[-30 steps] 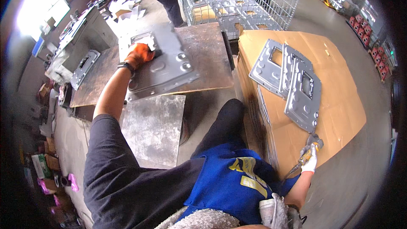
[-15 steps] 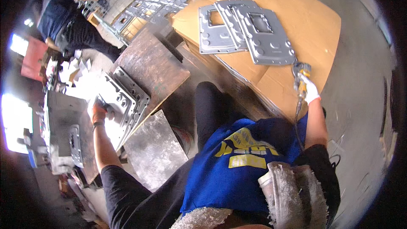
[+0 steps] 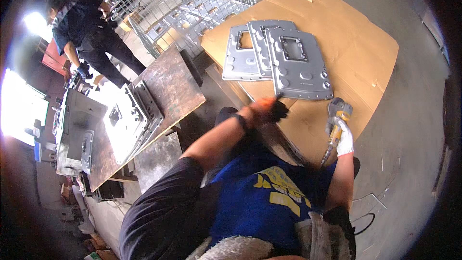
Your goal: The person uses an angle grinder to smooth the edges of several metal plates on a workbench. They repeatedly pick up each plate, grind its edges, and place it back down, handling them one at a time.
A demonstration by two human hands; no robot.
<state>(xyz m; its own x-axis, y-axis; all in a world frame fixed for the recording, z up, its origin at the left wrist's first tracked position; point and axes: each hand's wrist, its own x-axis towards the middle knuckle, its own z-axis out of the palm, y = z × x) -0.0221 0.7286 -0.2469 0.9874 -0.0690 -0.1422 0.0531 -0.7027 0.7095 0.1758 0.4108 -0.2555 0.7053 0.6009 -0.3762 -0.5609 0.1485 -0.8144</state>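
Note:
My right hand (image 3: 344, 137), in a white glove, grips a yellow and grey grinder (image 3: 334, 134) over the right part of the cardboard (image 3: 358, 53). The grinder's grey head points away from me, close to the near right corner of a grey metal cover plate (image 3: 306, 67). That plate overlaps two similar plates, a middle plate (image 3: 257, 43) and a left plate (image 3: 234, 62). My left hand (image 3: 269, 110), in an orange and black glove, is just short of the front plate's near edge. Its fingers look apart and hold nothing; whether they touch the plate is unclear.
At left, a worn workbench (image 3: 179, 89) bears stacked metal plates (image 3: 144, 108), brightly lit. Another plate (image 3: 87, 151) lies beyond them. A co-worker (image 3: 91, 33) in dark clothes stands behind the bench. A wire cage (image 3: 192, 0) with more plates stands at the back.
My left hand has left the plates on the workbench and swung right to the cardboard. My right hand and the grinder have moved slightly down and left in view. The co-worker's posture has changed.

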